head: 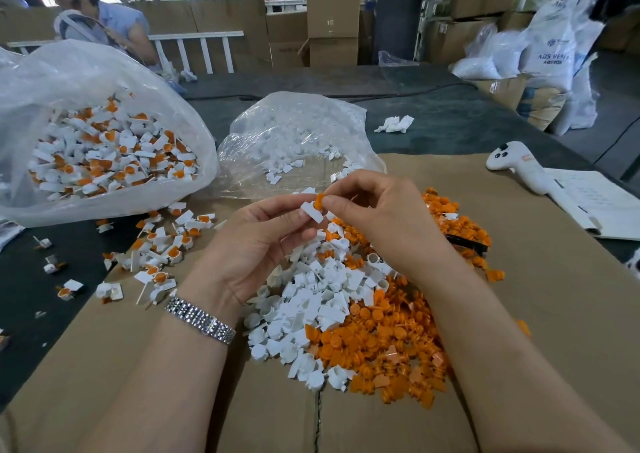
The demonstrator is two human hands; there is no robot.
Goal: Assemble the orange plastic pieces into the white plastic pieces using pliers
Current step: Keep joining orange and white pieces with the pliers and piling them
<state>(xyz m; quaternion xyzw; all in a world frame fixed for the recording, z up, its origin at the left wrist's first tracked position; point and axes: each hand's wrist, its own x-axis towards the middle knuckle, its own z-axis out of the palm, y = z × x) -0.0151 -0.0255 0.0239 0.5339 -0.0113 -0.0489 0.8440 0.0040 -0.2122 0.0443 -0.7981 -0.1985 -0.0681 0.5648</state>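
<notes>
As my left hand (258, 241) pinches a white piece (313, 211) above the parts heap (346, 314), my right hand (377, 210) pinches the orange piece (320, 200) against it; misaligned, it may jam or drop.

- Orange caps (381, 352), white pieces (311, 300)
- Brown cardboard (554, 314)
- Clear bags (104, 82)
- Silver watch (201, 320)
- Dark grey-green table (450, 113)
- White paper (394, 124)

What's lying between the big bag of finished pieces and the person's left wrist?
In the head view, scattered assembled pieces lie between the big bag and left wrist.
</notes>
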